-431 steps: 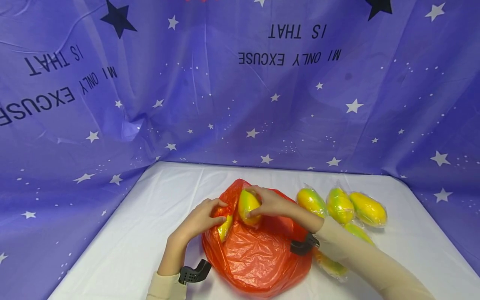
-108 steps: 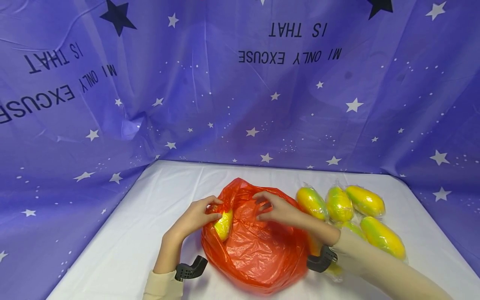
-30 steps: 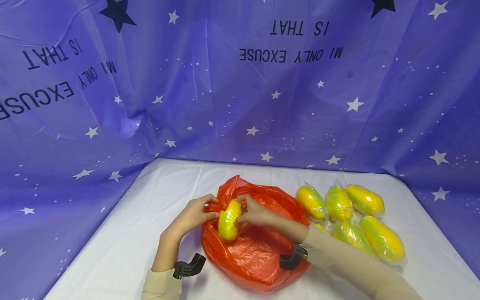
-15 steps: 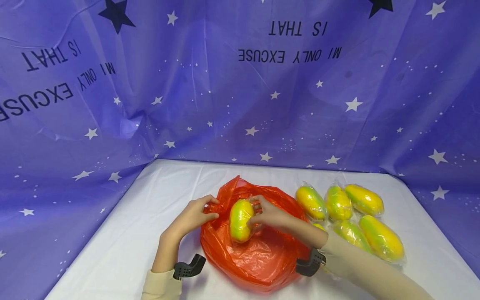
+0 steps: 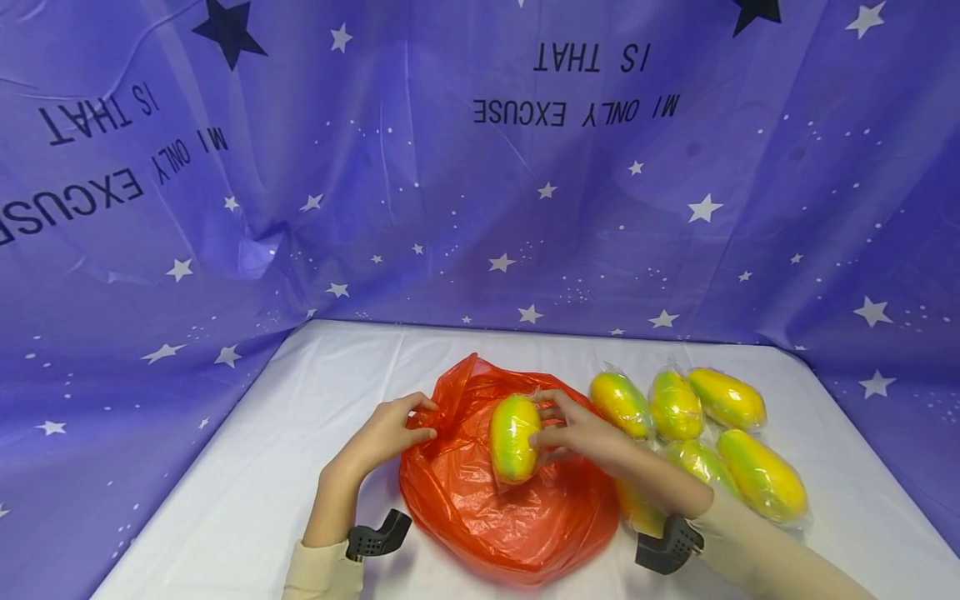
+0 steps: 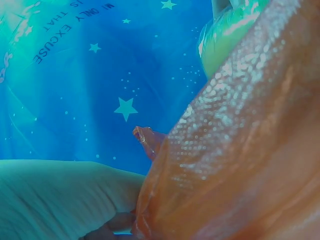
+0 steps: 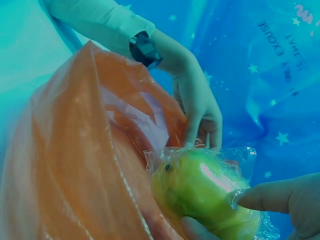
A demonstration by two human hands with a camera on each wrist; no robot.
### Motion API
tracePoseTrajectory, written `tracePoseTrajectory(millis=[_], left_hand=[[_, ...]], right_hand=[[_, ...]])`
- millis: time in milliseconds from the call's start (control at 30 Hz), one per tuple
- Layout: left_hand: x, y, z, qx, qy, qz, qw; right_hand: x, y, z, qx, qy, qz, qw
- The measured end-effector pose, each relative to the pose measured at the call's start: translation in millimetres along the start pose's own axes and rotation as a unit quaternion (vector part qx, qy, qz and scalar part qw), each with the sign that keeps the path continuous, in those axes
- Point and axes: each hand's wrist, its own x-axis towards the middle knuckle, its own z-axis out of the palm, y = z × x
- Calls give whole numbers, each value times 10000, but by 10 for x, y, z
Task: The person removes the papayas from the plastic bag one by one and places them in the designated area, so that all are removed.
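Note:
A red plastic bag stands with its mouth spread on the white table. My left hand pinches its left rim between thumb and fingers; in the left wrist view the bag film hides much of that grip. Over the mouth, my right hand holds a yellow-green mango wrapped in clear film. Seen from the right wrist, thumb and fingers press the sides of the wrapped mango, with the bag beside it. Whether anything lies deeper in the bag is hidden.
Several more wrapped mangoes lie grouped on the table to the right of the bag, one partly behind my right forearm. A purple star-printed cloth hangs behind and at both sides.
Earlier my right hand was free above the bag; it then took hold of the mango at the bag's left side and has carried it rightward. Another mango has joined the group since the oldest frame.

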Motion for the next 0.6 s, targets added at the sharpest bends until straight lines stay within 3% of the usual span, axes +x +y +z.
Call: tracePoseTrajectory(millis=[600], left_hand=[[-5,15,8,35,18,-22,10000]], right_hand=[[-304,-56,-304,47,346,-116,9993]])
